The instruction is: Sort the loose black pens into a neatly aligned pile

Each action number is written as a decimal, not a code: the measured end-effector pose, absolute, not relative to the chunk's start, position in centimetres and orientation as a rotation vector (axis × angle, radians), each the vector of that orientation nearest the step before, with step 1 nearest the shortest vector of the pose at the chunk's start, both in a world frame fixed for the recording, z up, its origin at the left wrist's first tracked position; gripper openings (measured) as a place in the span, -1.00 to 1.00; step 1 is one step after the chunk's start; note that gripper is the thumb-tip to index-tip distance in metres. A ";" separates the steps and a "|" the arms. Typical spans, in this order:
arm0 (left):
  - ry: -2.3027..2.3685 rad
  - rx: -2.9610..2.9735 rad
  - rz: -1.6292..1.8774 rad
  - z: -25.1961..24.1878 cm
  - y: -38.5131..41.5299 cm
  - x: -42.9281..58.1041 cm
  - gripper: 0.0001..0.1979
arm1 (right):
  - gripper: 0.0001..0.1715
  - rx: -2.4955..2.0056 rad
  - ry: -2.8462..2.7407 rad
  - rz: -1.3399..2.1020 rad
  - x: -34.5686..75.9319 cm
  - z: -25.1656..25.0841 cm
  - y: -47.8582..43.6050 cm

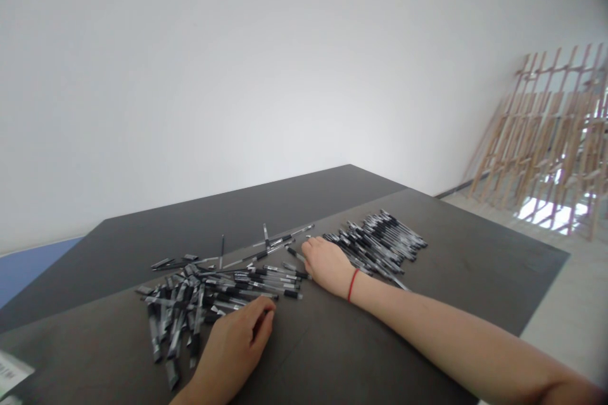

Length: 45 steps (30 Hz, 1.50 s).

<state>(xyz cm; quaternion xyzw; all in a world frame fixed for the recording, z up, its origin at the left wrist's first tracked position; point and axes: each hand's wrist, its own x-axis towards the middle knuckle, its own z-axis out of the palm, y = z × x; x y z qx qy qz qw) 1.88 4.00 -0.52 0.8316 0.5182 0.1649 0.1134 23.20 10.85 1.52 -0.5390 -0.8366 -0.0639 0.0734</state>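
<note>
Many black-and-clear pens lie on the dark table in two groups. The left group is a jumbled pile (180, 304), its pens crossing at many angles. To the right, a row of pens (380, 240) lies side by side, mostly slanting the same way. My left hand (242, 335) is at the pile's near right edge, fingers curled toward the thumb; what they hold, if anything, is hidden. Between the two groups, my right hand (327, 266) is palm down with bent fingers closed at a pen (295, 254), partly covered by the hand. A red cord circles the right wrist.
The dark table (427, 304) has a seam across it and meets a white wall (285, 76) behind. Wooden racks (546, 139) lean at the far right. A white printed packet (12, 372) lies at the left edge, near a blue surface (33, 262).
</note>
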 end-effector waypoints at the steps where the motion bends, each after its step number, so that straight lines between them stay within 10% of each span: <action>1: 1.517 2.443 0.487 -0.6 4.0 1.9 -0.83 | -0.79 -1.645 -2.487 -0.198 23.2 1.5 11.1; 28: 1.299 1.705 1.289 0.1 3.9 1.6 -0.72 | -0.72 -0.963 -2.727 0.415 19.5 4.9 10.4; 45: 1.210 2.645 0.532 0.4 2.4 2.3 -0.85 | -0.75 -1.360 -3.085 -0.184 15.5 4.6 21.8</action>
